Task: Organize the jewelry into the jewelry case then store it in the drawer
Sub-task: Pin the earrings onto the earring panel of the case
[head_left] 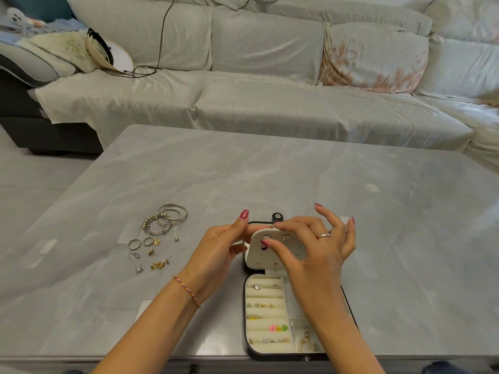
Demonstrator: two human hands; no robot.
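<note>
The left hand (225,245) is holding the cream earring card (278,251) of the open black jewelry case (249,314); the right hand (314,252) is pinching a tiny stud into it. More silver and gold earrings (154,259) are waiting left of the hands.

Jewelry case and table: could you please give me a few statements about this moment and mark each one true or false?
1. The jewelry case lies open. True.
2. The bangles sit inside the case. False: they lie on the table, left of it.
3. Both the left hand and right hand hold the white earring panel. True.
4. The loose earrings lie right of the case. False: they lie to its left.
</note>
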